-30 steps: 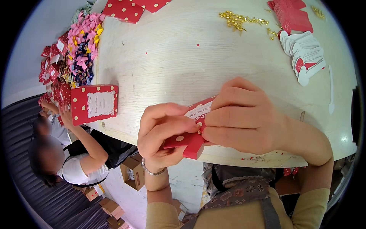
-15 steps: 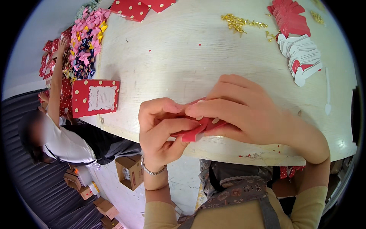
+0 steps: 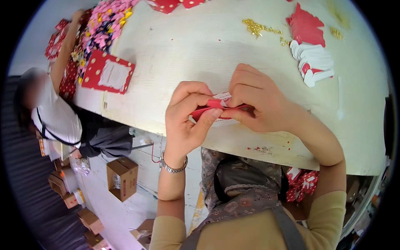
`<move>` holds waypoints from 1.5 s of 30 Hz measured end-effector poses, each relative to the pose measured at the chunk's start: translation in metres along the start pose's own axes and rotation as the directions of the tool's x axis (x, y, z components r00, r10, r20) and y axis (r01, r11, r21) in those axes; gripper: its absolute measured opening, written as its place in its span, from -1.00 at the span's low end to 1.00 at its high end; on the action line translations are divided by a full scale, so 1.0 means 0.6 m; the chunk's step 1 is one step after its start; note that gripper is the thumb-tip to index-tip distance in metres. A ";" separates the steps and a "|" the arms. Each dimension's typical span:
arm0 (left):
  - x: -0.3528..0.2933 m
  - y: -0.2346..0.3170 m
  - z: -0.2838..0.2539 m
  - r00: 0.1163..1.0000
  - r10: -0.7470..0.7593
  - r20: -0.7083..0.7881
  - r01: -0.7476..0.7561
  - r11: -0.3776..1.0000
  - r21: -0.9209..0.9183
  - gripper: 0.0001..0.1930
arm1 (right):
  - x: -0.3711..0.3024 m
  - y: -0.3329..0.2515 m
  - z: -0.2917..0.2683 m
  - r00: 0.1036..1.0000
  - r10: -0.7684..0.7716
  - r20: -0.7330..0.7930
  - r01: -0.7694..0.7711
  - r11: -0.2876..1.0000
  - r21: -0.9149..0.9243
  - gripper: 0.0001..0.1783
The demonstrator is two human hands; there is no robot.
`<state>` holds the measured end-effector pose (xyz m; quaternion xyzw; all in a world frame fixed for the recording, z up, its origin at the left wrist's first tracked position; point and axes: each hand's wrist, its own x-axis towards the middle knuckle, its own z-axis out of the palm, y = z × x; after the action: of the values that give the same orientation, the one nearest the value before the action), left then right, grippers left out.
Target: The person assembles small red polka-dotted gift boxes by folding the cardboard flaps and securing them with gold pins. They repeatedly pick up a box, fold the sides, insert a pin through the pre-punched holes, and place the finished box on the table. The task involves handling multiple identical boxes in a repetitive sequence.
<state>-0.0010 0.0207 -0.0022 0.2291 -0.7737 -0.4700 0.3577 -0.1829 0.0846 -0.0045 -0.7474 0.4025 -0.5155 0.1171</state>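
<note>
Over the near part of the table, my left hand and my right hand grip a small red card box with white label panels. Its two sides are pressed almost together along the top. A narrow red strip lies across the middle of this top edge. My left thumb presses the near side just below the strip, while my left fingers are at the far side. My right finger and thumb pinch the box to the right of the strip. Part of the box is hidden behind my fingers.
A dotted red box with a white label lies at left, beside heaped pink wrapped sweets. Gold fasteners, red card pieces and white heart-ended strips lie far right. A co-worker reaches across at left.
The card box has turned, so white label panels now show where dotted red was visible. Its red strip now lies over the top edge. The whole view has shifted.
</note>
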 end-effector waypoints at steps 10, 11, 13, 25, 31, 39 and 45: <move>0.024 -0.046 -0.256 0.825 0.436 -0.361 0.091 0.527 0.845 -0.22 | -0.083 -0.196 -0.195 0.586 0.425 0.690 -0.405 0.891 -0.205 -0.71; 0.038 -0.077 -0.303 0.698 0.575 -0.428 0.202 0.415 0.887 -0.35 | -0.085 -0.220 -0.203 0.419 0.492 0.764 -0.428 0.848 -0.311 -0.66; 0.057 -0.100 -0.372 0.857 0.226 -0.463 0.230 0.637 0.736 -0.56 | -0.109 -0.236 -0.191 0.469 0.556 0.686 -0.361 0.830 -0.425 -0.61; -0.005 0.105 0.001 0.925 0.188 -0.330 0.030 0.830 0.557 -0.68 | -0.021 -0.040 0.057 0.975 0.180 -0.133 -0.204 0.960 -0.194 -0.52; -0.028 -0.029 -0.035 0.869 0.204 -0.450 -0.277 0.956 -0.100 -0.11 | -0.021 0.021 0.040 0.981 0.183 -0.070 -0.180 0.983 0.045 -0.49; -0.033 -0.083 0.022 0.952 0.022 -0.304 -0.167 0.872 -0.460 -0.32 | -0.048 0.035 0.025 0.953 0.280 -0.118 -0.259 0.951 0.166 -0.58; -0.024 -0.078 0.035 0.901 -0.002 -0.433 -0.189 0.899 -0.396 -0.79 | -0.060 0.029 0.025 0.960 0.179 -0.213 -0.183 0.983 0.004 -0.73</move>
<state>-0.0070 0.0211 -0.0549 0.2026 -0.5655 -0.5494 0.5808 -0.1833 0.0957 -0.0456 -0.6489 0.4833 -0.5765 0.1143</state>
